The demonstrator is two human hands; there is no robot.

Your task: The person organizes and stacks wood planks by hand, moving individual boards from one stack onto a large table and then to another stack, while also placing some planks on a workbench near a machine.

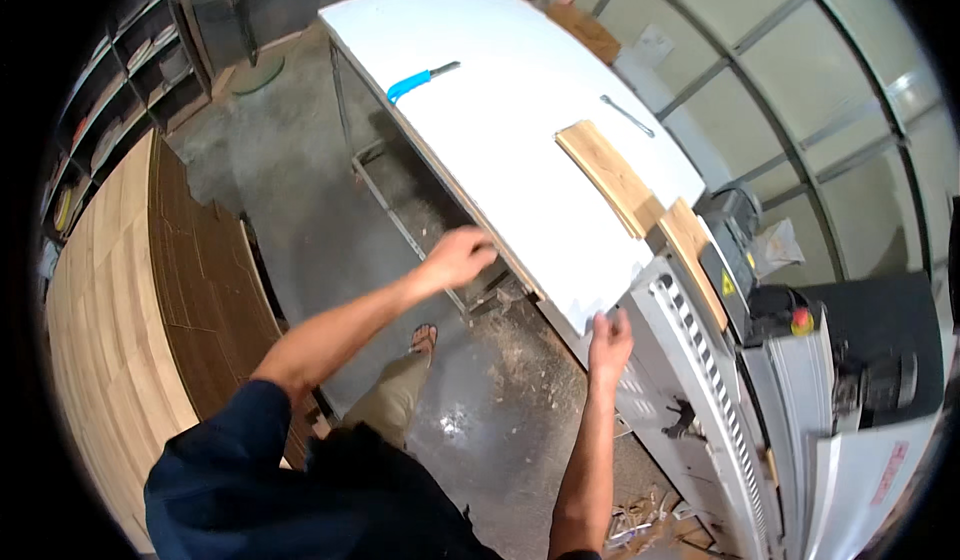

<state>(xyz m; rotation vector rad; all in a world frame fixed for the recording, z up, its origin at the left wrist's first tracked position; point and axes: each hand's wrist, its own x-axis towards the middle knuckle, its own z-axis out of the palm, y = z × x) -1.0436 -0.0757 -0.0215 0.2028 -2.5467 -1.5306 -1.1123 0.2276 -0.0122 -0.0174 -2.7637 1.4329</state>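
Here, white tabletop (480,130) just beside left fingers (484,256), beyond right fingers (622,327).

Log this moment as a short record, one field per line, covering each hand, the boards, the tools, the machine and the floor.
Left hand: at the long edge of the white table, fingers curled, nothing visibly held
Right hand: at the table's near corner, beside the grey machine; grip unclear
Boards: wooden board on the table; second board on the machine
Tools: blue-handled tool and wrench, both on the table
Machine: black-and-white striped strip, red button
Floor: scattered debris
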